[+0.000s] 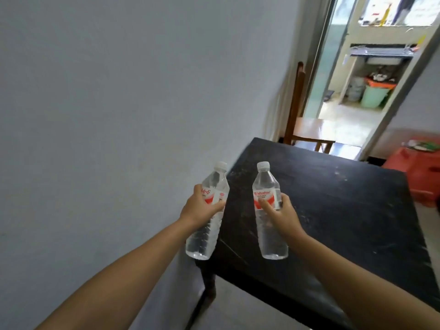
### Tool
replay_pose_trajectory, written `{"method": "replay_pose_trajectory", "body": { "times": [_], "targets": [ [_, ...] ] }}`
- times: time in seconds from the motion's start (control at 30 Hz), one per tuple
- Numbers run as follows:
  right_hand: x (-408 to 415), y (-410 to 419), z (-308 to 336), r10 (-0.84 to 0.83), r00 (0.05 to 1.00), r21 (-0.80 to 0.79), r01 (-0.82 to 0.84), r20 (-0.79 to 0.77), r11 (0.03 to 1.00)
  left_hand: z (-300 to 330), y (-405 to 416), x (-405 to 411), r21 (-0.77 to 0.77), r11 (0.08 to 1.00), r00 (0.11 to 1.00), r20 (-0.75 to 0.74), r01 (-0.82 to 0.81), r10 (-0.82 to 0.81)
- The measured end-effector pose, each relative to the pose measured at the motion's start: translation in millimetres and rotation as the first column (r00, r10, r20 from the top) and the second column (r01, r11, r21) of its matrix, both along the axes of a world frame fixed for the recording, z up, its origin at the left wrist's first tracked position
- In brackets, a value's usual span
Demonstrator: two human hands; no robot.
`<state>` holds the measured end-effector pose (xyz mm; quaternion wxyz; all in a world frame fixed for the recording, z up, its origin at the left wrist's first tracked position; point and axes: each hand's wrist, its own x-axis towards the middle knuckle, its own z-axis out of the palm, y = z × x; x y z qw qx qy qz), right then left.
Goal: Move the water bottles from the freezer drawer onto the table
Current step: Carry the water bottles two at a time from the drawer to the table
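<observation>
I hold two clear water bottles with white caps and red-and-white labels, both upright in the air. My left hand [198,208] grips the left bottle [204,236] around its label, just off the left edge of the dark table [345,210]. My right hand [283,215] grips the right bottle [271,236] around its label, above the table's near left part. Neither bottle touches the tabletop. The freezer drawer is out of view.
A plain grey wall [119,103] runs along the left, close to the table. A wooden chair [307,129] stands behind the table by an open doorway [357,91]. A red plastic stool [419,172] sits at the right.
</observation>
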<state>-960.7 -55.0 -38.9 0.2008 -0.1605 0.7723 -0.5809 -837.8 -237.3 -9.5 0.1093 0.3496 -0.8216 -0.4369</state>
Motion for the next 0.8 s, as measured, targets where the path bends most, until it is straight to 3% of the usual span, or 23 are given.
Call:
{"method": "replay_pose_trajectory", "body": {
  "times": [0.23, 0.37, 0.5, 0.63, 0.8],
  "targets": [
    [-66.9, -33.0, -5.9, -0.184, 0.98, 0.077, 0.178, 0.076, 0.981, -9.4, -47.8, -114.6, 0.057, 0.982, 0.983, 0.023, 0.18, -0.182],
    [-132.5, -52.0, -12.7, -0.269, 0.961, 0.131, 0.259, 0.068, 0.957, -16.5, -67.8, -193.6, 0.114, 0.975, 0.982, -0.003, 0.189, -0.19],
    [-216.4, -79.6, -18.4, -0.246, 0.967, 0.149, 0.234, 0.068, 0.961, -24.1, -87.4, -284.6, 0.048, 0.987, 0.988, 0.016, 0.154, -0.155],
    [-295.1, -119.4, -19.0, -0.247, 0.967, 0.131, 0.238, 0.059, 0.962, -31.4, -113.0, -368.6, 0.128, 0.988, 0.996, -0.001, 0.087, -0.088],
    [-377.0, -169.5, -33.6, -0.277, 0.96, 0.088, 0.272, 0.048, 0.958, -51.6, -133.4, -443.5, 0.116, 0.99, 0.99, -0.126, 0.08, -0.065]
  ]
}}
